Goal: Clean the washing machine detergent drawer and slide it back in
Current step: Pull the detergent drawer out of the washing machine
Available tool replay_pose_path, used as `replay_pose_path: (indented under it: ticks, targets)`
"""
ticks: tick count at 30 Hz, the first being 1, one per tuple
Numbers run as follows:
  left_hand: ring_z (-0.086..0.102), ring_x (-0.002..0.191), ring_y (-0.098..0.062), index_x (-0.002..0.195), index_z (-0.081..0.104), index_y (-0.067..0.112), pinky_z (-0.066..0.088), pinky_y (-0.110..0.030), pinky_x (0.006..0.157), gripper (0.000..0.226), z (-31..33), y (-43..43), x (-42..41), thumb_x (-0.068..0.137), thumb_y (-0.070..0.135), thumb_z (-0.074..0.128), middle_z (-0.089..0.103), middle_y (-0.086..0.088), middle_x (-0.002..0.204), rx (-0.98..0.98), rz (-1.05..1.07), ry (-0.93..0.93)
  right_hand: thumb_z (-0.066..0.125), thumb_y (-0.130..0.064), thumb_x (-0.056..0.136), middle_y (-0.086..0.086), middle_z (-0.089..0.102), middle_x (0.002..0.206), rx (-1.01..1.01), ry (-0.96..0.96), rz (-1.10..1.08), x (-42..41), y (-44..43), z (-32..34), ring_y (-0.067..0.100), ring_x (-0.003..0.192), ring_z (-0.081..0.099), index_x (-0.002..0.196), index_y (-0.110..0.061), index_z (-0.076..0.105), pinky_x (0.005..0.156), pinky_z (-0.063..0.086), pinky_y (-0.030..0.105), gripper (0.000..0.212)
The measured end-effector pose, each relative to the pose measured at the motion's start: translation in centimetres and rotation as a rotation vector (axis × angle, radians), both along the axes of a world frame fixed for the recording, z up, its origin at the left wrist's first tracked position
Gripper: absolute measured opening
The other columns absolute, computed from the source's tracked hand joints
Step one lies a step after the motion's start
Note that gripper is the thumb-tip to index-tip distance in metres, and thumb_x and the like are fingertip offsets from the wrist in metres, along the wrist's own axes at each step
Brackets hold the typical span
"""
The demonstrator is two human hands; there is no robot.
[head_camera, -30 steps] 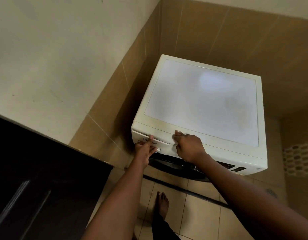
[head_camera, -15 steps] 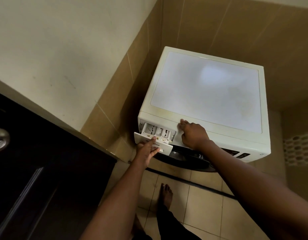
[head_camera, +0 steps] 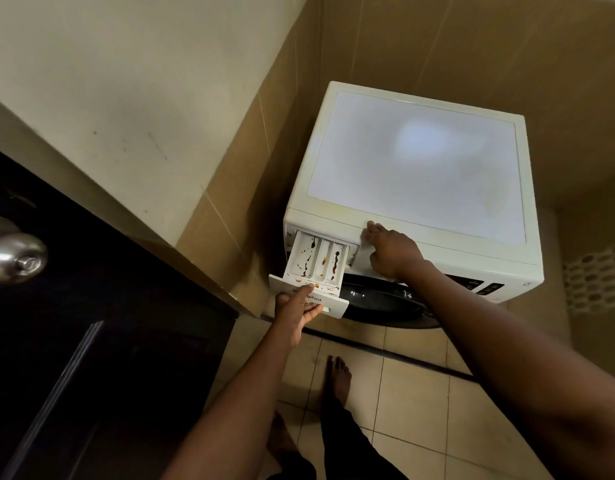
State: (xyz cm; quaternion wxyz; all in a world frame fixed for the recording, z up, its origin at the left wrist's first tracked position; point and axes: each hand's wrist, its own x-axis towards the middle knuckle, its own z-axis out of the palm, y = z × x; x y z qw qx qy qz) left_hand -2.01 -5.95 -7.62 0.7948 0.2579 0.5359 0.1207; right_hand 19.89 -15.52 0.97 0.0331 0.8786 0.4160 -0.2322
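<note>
A white front-loading washing machine (head_camera: 416, 161) stands in a tiled corner. Its detergent drawer (head_camera: 316, 261) sticks well out of the top left of the front, showing three compartments streaked with dark and orange residue. My left hand (head_camera: 297, 311) grips the drawer's front panel, thumb on top and fingers underneath. My right hand (head_camera: 390, 251) rests on the machine's front top edge just right of the drawer slot, with its fingers curled against the panel and holding nothing.
A dark door (head_camera: 74, 323) with a round metal knob (head_camera: 15, 258) stands open on the left, close to the drawer. Beige tiled walls (head_camera: 250, 188) enclose the machine. My bare foot (head_camera: 337, 379) is on the tiled floor below the dark round machine door (head_camera: 378, 303).
The drawer went from closed to pulled far out by my left hand. My right hand stayed braced on the machine's front edge. The view shifted, bringing the door knob into sight.
</note>
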Motion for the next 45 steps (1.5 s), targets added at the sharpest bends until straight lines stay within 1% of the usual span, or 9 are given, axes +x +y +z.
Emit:
replay_pose_path:
  ticks: [6, 9, 11, 17, 22, 25, 31, 39, 45]
  targets:
    - [0.069, 0.108, -0.034, 0.131, 0.055, 0.001, 0.064, -0.039, 0.076, 0.044, 0.1, -0.3, -0.6, 0.091, 0.005, 0.073, 0.067, -0.024, 0.124, -0.003, 0.012, -0.046, 0.052, -0.010, 0.089, 0.002, 0.030, 0.167, 0.083, -0.022, -0.022, -0.5, -0.4, -0.5, 0.024, 0.150, 0.034, 0.153, -0.019, 0.044, 0.109, 0.045, 0.042, 0.065]
    - [0.069, 0.109, -0.034, 0.131, 0.055, 0.001, 0.064, -0.037, 0.073, 0.043, 0.0, -0.5, -0.9, 0.091, 0.005, 0.073, 0.067, -0.024, 0.124, -0.004, 0.021, -0.045, 0.052, -0.012, 0.087, 0.011, 0.070, 0.122, 0.285, -0.154, -0.034, -2.7, -1.1, -1.2, 0.037, 0.110, 0.064, 0.128, -0.016, 0.064, 0.077, 0.053, 0.039, 0.043]
    - [0.068, 0.111, -0.035, 0.133, 0.055, 0.000, 0.065, -0.036, 0.071, 0.046, -0.1, -0.6, -1.0, 0.091, 0.006, 0.073, 0.067, -0.025, 0.125, -0.005, 0.028, -0.045, 0.051, -0.017, 0.089, 0.007, 0.073, 0.098, 0.345, -0.140, -0.018, -4.4, -1.5, -2.4, 0.033, 0.088, 0.067, 0.115, -0.017, 0.067, 0.062, 0.046, 0.034, 0.030]
    - [0.068, 0.109, -0.033, 0.133, 0.054, -0.001, 0.065, -0.035, 0.071, 0.045, 0.0, -0.5, -1.0, 0.092, 0.005, 0.072, 0.066, -0.025, 0.126, -0.002, 0.035, -0.045, 0.050, -0.022, 0.098, 0.007, 0.071, 0.093, 0.339, 0.013, -0.064, -6.7, -1.2, -5.0, 0.027, 0.083, 0.066, 0.145, -0.016, 0.050, 0.064, 0.043, 0.032, 0.047]
    - [0.069, 0.108, -0.033, 0.131, 0.056, -0.001, 0.065, -0.037, 0.076, 0.043, -0.5, -0.5, -0.9, 0.091, 0.005, 0.074, 0.067, -0.025, 0.124, -0.005, 0.035, -0.043, 0.060, -0.023, 0.095, 0.009, 0.063, 0.075, 0.622, 0.438, -0.939, -7.6, 1.6, -6.6, 0.025, 0.072, 0.057, 0.090, -0.008, 0.072, 0.072, 0.046, 0.033, 0.020]
    - [0.069, 0.111, -0.034, 0.130, 0.057, 0.000, 0.064, -0.038, 0.078, 0.043, -1.1, -0.4, -0.9, 0.091, 0.005, 0.074, 0.068, -0.024, 0.123, -0.006, 0.027, -0.040, 0.068, -0.040, 0.093, 0.005, 0.059, 0.084, 0.623, 0.744, -1.320, -7.7, 3.2, -7.1, 0.024, 0.087, 0.053, 0.100, -0.002, 0.066, 0.086, 0.051, 0.042, 0.038]
    - [0.071, 0.110, -0.032, 0.131, 0.058, 0.002, 0.064, -0.038, 0.078, 0.045, -1.9, -0.2, -0.9, 0.090, 0.008, 0.075, 0.070, -0.022, 0.121, 0.001, 0.015, -0.042, 0.060, -0.062, 0.093, 0.013, 0.056, 0.126, 0.573, 0.812, -1.344, -6.9, 5.3, -9.4, 0.026, 0.104, 0.049, 0.142, -0.004, 0.051, 0.089, 0.042, 0.038, 0.077]
    - [0.070, 0.114, -0.031, 0.134, 0.056, 0.006, 0.064, -0.040, 0.080, 0.049, -2.0, 0.2, -1.1, 0.089, 0.007, 0.076, 0.070, -0.016, 0.125, -0.016, -0.018, -0.052, 0.059, -0.058, 0.090, 0.009, 0.066, 0.094, 0.634, 0.785, -1.403, -6.5, 7.3, -11.5, 0.020, 0.072, 0.055, 0.093, -0.013, 0.065, 0.063, 0.043, 0.032, 0.045]
    - [0.070, 0.114, -0.029, 0.135, 0.056, 0.008, 0.064, -0.039, 0.081, 0.050, -1.7, 0.5, -1.2, 0.090, 0.006, 0.076, 0.069, -0.013, 0.128, -0.020, -0.039, -0.060, 0.056, -0.058, 0.093, 0.008, 0.062, 0.093, 0.635, 0.734, -1.452, -5.9, 8.4, -12.2, 0.020, 0.071, 0.055, 0.100, -0.008, 0.062, 0.065, 0.045, 0.034, 0.051]
